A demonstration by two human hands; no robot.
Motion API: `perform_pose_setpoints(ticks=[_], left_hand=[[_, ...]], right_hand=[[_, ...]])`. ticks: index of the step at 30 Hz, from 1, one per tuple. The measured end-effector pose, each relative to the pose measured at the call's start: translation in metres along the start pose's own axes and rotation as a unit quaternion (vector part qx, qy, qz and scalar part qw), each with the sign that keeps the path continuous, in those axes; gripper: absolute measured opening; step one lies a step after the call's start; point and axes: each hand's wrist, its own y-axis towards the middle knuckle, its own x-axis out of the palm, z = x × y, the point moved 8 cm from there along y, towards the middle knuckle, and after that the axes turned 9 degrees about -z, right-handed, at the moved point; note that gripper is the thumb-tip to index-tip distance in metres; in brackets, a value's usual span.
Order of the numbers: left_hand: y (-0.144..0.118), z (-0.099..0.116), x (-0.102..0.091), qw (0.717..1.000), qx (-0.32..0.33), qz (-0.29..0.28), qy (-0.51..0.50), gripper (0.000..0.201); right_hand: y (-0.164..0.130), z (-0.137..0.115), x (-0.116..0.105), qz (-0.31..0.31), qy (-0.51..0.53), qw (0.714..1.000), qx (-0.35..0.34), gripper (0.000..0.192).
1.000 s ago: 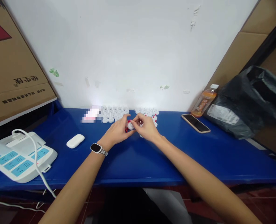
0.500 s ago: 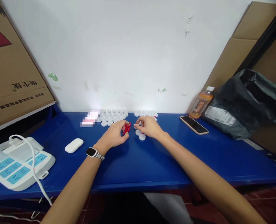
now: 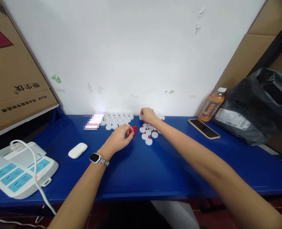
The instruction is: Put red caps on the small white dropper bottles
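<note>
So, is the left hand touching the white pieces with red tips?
Apart: the head view shows blue tabletop between left hand and red-tipped white pieces.

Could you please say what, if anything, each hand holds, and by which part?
It cannot be told: the left hand is curled at the red pieces, the right hand at the back of the white pieces; any hold is hidden.

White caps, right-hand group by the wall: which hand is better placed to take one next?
Probably the right hand: it reaches to those white caps, though whether it touches one is hidden. The left hand sits farther off, curled at the red pieces.
</note>
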Motion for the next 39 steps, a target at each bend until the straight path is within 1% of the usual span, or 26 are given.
perform_pose_setpoints(ticks=[2,4,5,6,7,8,9,11,12,13,14,15,17,18,20,21,23,26,29,34,37,39], left_hand=[[-0.001,-0.002,-0.005,1.000,-0.010,0.026,0.005,0.021],[-0.004,-0.002,-0.014,0.997,-0.014,0.071,0.009,0.029],[-0.006,0.000,-0.018,0.996,-0.011,0.093,0.010,0.035],[-0.007,0.002,-0.022,0.994,-0.006,0.111,0.010,0.040],[-0.008,0.004,-0.023,0.993,0.002,0.120,0.007,0.045],[-0.008,0.005,-0.024,0.993,0.010,0.118,-0.001,0.046],[-0.007,0.006,-0.021,0.995,0.017,0.102,-0.014,0.045],[-0.004,0.004,-0.013,0.997,0.021,0.045,-0.051,0.037],[-0.003,0.001,-0.009,0.997,0.016,0.017,-0.069,0.033],[-0.002,-0.003,-0.006,0.997,0.007,-0.002,-0.081,0.032],[-0.002,-0.008,-0.005,0.996,-0.006,-0.008,-0.086,0.031],[-0.003,-0.013,-0.006,0.996,-0.019,-0.004,-0.085,0.031],[-0.006,-0.023,-0.011,0.996,-0.047,0.014,-0.070,0.029],[-0.007,-0.028,-0.013,0.996,-0.060,0.019,-0.063,0.027],[-0.009,-0.034,-0.015,0.995,-0.079,0.020,-0.053,0.026],[-0.010,-0.035,-0.015,0.995,-0.085,0.018,-0.050,0.027],[-0.010,-0.034,-0.015,0.994,-0.091,0.010,-0.052,0.026],[-0.010,-0.027,-0.013,0.994,-0.090,-0.005,-0.065,0.025],[-0.009,-0.021,-0.012,0.994,-0.081,-0.012,-0.074,0.023],[-0.009,-0.021,-0.010,0.994,-0.080,-0.018,-0.075,0.023],[-0.008,-0.021,-0.007,0.994,-0.071,-0.021,-0.078,0.023],[-0.007,-0.019,-0.006,0.995,-0.060,-0.021,-0.081,0.023]], right_hand=[[-0.014,-0.008,-0.009,0.032,0.035,0.999,-0.021,0.023],[-0.035,-0.018,-0.021,0.076,0.122,0.988,-0.059,0.018],[-0.047,-0.022,-0.026,0.092,0.181,0.976,-0.078,0.014],[-0.058,-0.028,-0.029,0.095,0.242,0.961,-0.100,0.010],[-0.068,-0.034,-0.028,0.083,0.298,0.943,-0.124,0.008],[-0.077,-0.041,-0.026,0.071,0.345,0.924,-0.148,0.008],[-0.086,-0.047,-0.023,0.057,0.381,0.907,-0.167,0.009],[-0.097,-0.055,-0.014,0.036,0.434,0.881,-0.183,0.012],[-0.101,-0.055,-0.010,0.034,0.445,0.876,-0.183,0.014],[-0.104,-0.055,-0.008,0.041,0.441,0.878,-0.180,0.016],[-0.108,-0.053,-0.007,0.056,0.418,0.889,-0.178,0.017],[-0.111,-0.052,-0.008,0.071,0.376,0.905,-0.184,0.017],[-0.119,-0.057,-0.008,0.081,0.250,0.939,-0.220,0.014],[-0.123,-0.061,-0.006,0.069,0.184,0.949,-0.245,0.013],[-0.128,-0.069,0.002,0.026,0.080,0.954,-0.289,0.013],[-0.130,-0.071,0.006,0.007,0.045,0.953,-0.301,0.014],[-0.131,-0.074,0.010,-0.011,0.003,0.951,-0.309,0.016],[-0.127,-0.078,0.013,-0.022,-0.021,0.949,-0.313,0.015],[-0.124,-0.079,0.016,-0.037,-0.015,0.948,-0.315,0.012],[-0.124,-0.075,0.017,-0.050,-0.007,0.951,-0.305,0.011],[-0.127,-0.071,0.012,-0.030,0.017,0.954,-0.298,0.011],[-0.126,-0.065,0.003,0.002,0.087,0.954,-0.287,0.011]])
